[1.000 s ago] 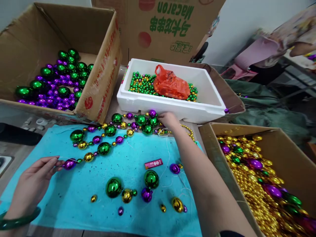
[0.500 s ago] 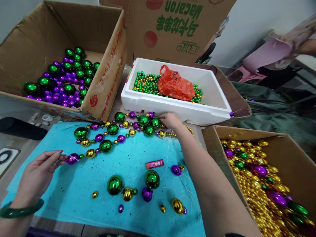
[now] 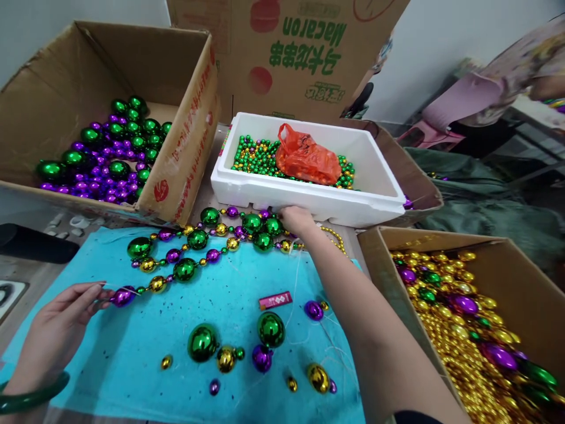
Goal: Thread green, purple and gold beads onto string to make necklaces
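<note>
My left hand [image 3: 66, 321] pinches the thread end of a bead strand beside a purple bead [image 3: 123, 296]. From there the bead strand [image 3: 185, 270] runs in folded rows of green, gold and purple balls over the blue cloth [image 3: 145, 330]. At the far side, my right hand [image 3: 296, 220] is closed at the strand beside a green ball [image 3: 273, 226]; its fingertips are partly hidden. Loose on the cloth lie a big green ball [image 3: 202, 342], a gold ball [image 3: 226, 358], a purple ball [image 3: 262, 358], smaller beads, white thread and a pink packet [image 3: 275, 300].
A white foam box [image 3: 304, 197] with small beads and a red plastic bag [image 3: 309, 159] stands behind the cloth. Cardboard boxes of balls flank it, one at left [image 3: 194, 129], one at right [image 3: 375, 259]. Another person's sleeve [image 3: 516, 59] shows at far right.
My view has shifted slightly, moving most things a little left and down in the picture. Both hands keep their places at the strand; the right hand's fingers have curled in slightly.
</note>
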Demonstrator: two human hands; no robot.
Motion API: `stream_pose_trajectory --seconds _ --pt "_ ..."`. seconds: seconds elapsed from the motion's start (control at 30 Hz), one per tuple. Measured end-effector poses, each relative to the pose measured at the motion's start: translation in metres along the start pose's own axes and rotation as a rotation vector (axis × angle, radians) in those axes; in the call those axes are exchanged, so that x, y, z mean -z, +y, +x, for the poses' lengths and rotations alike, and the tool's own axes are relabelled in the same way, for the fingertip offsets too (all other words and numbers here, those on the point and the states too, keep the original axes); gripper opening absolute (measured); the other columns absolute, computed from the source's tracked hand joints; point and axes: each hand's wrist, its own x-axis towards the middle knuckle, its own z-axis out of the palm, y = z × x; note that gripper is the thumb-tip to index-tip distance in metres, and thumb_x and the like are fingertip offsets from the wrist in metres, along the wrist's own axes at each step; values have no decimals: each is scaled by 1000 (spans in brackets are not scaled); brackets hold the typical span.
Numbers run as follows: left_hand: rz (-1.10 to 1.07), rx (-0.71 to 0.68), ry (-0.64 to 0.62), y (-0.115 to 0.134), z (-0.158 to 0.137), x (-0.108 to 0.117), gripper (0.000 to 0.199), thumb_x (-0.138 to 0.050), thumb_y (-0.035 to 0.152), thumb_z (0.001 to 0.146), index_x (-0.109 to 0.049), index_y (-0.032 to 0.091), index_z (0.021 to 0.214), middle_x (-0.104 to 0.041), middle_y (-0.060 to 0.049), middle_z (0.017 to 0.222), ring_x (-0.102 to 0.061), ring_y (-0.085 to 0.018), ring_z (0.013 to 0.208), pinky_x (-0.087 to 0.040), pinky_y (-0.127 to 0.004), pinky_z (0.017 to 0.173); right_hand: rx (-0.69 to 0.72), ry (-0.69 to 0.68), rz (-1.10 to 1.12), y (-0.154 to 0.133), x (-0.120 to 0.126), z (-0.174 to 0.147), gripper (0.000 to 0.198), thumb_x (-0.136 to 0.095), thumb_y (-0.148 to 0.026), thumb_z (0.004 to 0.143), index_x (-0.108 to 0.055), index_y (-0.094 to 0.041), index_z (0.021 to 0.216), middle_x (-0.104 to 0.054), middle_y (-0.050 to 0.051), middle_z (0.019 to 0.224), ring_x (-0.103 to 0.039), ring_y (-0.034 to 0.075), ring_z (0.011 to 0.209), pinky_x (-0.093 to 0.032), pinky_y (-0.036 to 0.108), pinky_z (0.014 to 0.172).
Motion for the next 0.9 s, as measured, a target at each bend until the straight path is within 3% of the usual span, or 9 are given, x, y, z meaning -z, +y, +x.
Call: stream_pose_trajectory --seconds 0.17,0.37,0.57,0.7,0.9 --pt "-22 -44 13 3 -1 4 27 -80 27 49 -69 19 72 -67 0 72 -62 -14 69 -55 -20 58 -5 2 -1 -3 -2 -2 30 -47 -18 85 -71 -15 102 -69 17 105 -64 27 101 -47 36 87" --pt "-122 -118 -13 6 -1 12 29 -84 33 52 -65 19 69 -63 1 64 -62 -18 65 -55 -27 53 -80 137 108 5 13 -18 33 -42 -30 89 -70 -19 102 -71 11 102 -64 22 93 -47 29 78" --pt "-233 -237 90 16 -2 12 27 -82 26 54 -58 20 65 -53 5 52 -58 -16 58 -52 -28 53 -194 290 258 30 27 -58 38 -38 -35 90 -67 -16 107 -71 8 85 -61 18 72 -42 25 64" --pt "-266 -265 130 23 -4 9 26 -78 19 53 -54 18 62 -51 5 52 -53 -15 54 -49 -28 50 -264 395 451 40 25 -93 32 -48 -35 84 -70 -16 96 -68 6 76 -58 17 66 -39 25 59" --pt "-267 -276 107 14 -2 13 26 -75 14 56 -50 17 63 -53 5 54 -54 -14 55 -51 -29 53 -278 266 416 44 21 -138 28 -52 -34 81 -72 -19 92 -68 4 75 -58 17 67 -39 25 59"
